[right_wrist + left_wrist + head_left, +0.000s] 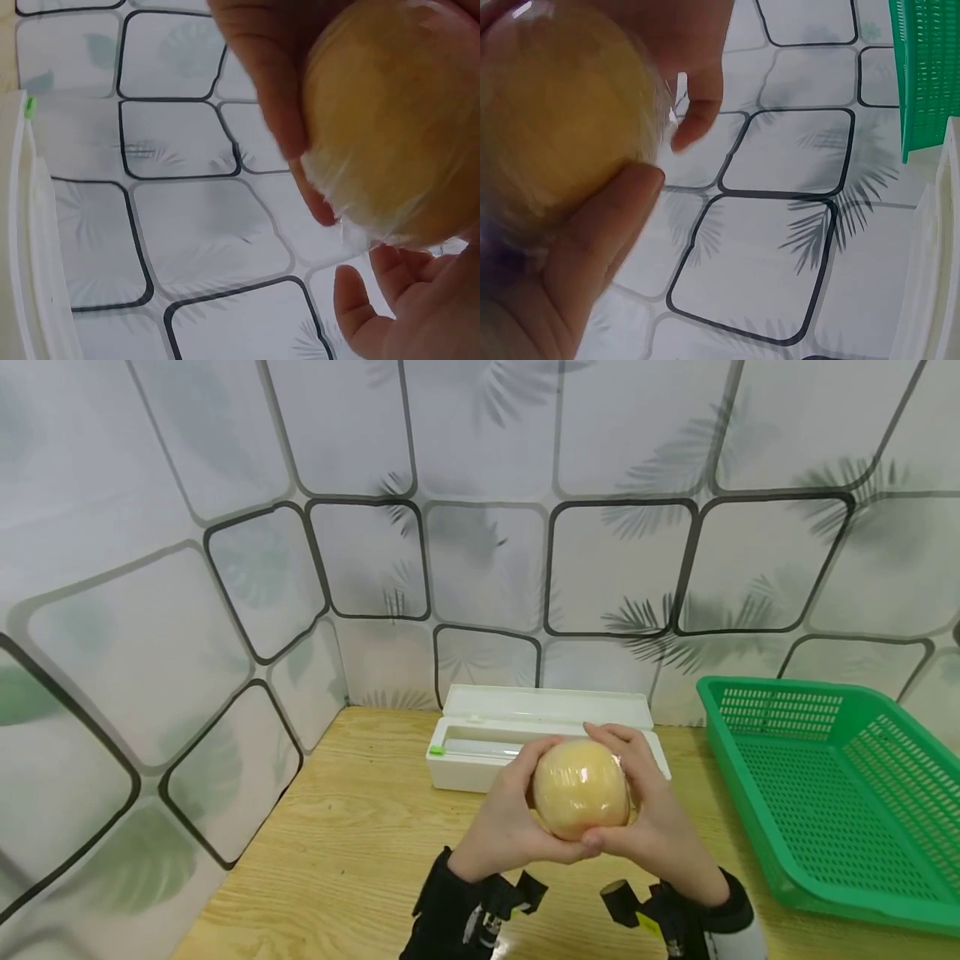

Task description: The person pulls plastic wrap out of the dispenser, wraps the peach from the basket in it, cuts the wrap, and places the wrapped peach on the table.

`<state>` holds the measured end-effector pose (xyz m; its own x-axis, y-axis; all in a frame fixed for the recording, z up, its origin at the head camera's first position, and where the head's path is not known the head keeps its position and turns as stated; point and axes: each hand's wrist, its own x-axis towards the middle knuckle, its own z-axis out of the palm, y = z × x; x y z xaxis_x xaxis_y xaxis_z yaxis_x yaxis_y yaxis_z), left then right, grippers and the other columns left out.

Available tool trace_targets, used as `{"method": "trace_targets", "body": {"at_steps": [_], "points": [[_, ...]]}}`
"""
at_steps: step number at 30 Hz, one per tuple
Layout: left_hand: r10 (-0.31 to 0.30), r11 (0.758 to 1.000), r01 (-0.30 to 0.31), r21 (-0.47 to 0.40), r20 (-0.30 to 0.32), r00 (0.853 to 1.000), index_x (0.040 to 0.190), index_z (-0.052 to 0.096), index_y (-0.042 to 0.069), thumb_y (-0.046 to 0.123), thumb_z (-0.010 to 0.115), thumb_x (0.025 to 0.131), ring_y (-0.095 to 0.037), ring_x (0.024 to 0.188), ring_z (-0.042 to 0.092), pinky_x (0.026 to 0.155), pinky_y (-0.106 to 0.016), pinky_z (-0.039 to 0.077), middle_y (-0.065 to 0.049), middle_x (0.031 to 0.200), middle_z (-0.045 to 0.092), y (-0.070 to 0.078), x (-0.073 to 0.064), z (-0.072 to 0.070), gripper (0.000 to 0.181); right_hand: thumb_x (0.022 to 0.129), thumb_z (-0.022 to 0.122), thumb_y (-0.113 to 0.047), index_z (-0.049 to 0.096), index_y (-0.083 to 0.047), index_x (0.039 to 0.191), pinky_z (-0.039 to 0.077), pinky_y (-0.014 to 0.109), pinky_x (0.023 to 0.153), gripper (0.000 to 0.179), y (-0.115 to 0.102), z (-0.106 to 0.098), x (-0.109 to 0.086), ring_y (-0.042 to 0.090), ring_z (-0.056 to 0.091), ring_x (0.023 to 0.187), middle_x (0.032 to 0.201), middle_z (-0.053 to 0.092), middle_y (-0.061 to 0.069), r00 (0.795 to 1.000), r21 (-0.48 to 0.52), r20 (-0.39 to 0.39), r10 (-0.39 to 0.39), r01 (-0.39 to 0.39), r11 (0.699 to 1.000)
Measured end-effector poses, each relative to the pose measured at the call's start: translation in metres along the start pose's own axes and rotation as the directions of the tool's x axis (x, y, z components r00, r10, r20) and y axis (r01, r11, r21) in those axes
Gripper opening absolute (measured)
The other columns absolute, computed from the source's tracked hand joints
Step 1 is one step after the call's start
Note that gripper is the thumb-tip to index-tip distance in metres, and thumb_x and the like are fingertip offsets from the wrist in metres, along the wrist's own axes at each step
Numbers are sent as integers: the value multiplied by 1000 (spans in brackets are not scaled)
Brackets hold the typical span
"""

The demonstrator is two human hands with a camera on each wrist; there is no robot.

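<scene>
A round yellow fruit [581, 789] in shiny clear plastic film is held up over the table between both hands. My left hand [513, 818] grips it from the left, with its thumb along the lower side. From the right, my right hand [648, 814] curls round it, fingers over the top and thumb below; the two thumbs come close together under the fruit. In the right wrist view, wrinkled film [337, 202] gathers at the fruit's underside. Behind the hands stands a white cling film box [468, 777], its lid raised and a roll [480, 748] lying inside.
A green plastic basket [787, 852] with perforated walls stands on the right of the wooden table [337, 843]. Patterned white sheeting [487, 560] rises behind the table and along its left edge. Small dark cameras [621, 903] are strapped to the wrists.
</scene>
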<state>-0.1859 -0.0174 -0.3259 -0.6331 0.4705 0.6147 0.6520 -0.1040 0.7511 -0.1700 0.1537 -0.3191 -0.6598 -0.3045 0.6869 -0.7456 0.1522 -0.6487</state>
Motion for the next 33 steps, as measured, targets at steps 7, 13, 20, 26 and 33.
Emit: {"method": "trace_targets", "body": {"at_steps": [7, 13, 20, 26, 33], "points": [[-124, 991, 104, -89, -248, 961, 125, 37, 3, 5, 78, 63, -20, 101, 50, 82, -36, 45, -10, 116, 48, 2, -2, -4, 74, 78, 66, -36, 23, 4, 136, 29, 21, 94, 83, 5, 2, 3, 18, 32, 120, 133, 34, 13, 986, -72, -80, -145, 139, 988], [-46, 994, 8, -113, -335, 941, 123, 40, 2, 36, 78, 63, -23, 101, 49, 83, -38, 43, -10, 116, 49, 2, -4, -11, 79, 76, 66, -38, 35, 6, 131, 28, 24, 98, 77, -2, 6, 2, 20, 36, 121, 131, 40, 15, 982, -208, -97, -165, 142, 968], [-31, 990, -11, -137, -299, 954, 124, 38, 2, 37, 78, 63, -23, 102, 49, 82, -38, 45, -11, 118, 47, 3, -4, -7, 81, 78, 61, -44, 31, 6, 133, 28, 22, 98, 80, -2, 15, 2, 21, 34, 123, 133, 38, 17, 983, -259, -40, -178, 162, 952], [-42, 988, 2, -156, -258, 965, 126, 36, 2, 41, 78, 62, -23, 103, 48, 82, -38, 44, -12, 119, 46, 6, -4, -7, 86, 76, 66, -33, 27, 10, 133, 31, 22, 95, 81, -1, 14, 1, 19, 34, 123, 135, 36, 15, 986, -133, -17, -166, 162, 978], [-92, 983, 62, -171, -176, 980, 128, 36, 6, 44, 77, 60, -21, 104, 48, 83, -37, 44, -9, 121, 46, 10, -4, -7, 88, 61, 74, 11, 29, 14, 129, 37, 21, 90, 82, 0, 9, 2, 15, 42, 116, 130, 41, 9, 987, 148, -24, -161, 162, 976]]}}
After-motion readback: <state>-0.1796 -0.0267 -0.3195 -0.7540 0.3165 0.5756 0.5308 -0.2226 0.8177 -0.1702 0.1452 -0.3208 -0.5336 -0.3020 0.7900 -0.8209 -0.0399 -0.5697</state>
